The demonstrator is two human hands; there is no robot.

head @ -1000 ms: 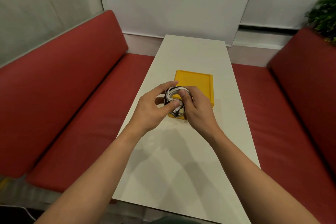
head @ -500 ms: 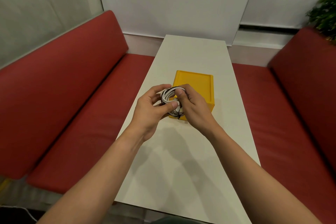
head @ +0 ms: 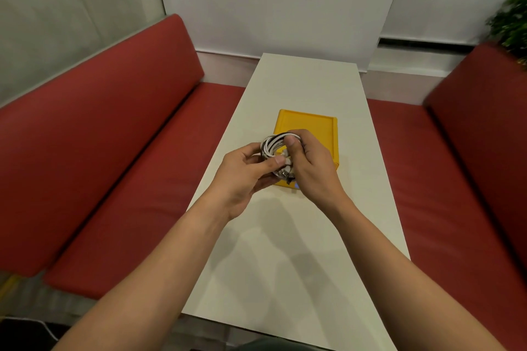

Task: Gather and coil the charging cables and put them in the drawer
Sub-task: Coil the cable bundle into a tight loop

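At the far left, a red bench (head: pixel 99 151) runs along the white table (head: pixel 285 251). Over the middle of the table, the left hand (head: pixel 242 177) is curled around the near side of a coil of cables (head: pixel 272 147), its thumb pressing on the loops while the fingers cup them from beneath. The coil is a tight ring of white cable with at least one black strand. It is held in the air between both hands, just in front of the yellow drawer box (head: pixel 316 134), and a few connector ends (head: pixel 285 172) poke out at its lower edge. The right hand (head: pixel 312 168) grips the other side, with the thumb laid over the top of the loops and the fingers folded behind. Further right are a second red bench (head: pixel 470 165) and a plant (head: pixel 510 25).

Gathering and coiling look almost done, and the step in hand seems to be tidying the bundle and tucking in the loose ends. Next, one hand would have to hold the coil alone, firmly enough that it does not spring apart, so the other is free to work the drawer. The hands hide the box's front, so I cannot tell whether the drawer is already pulled out.
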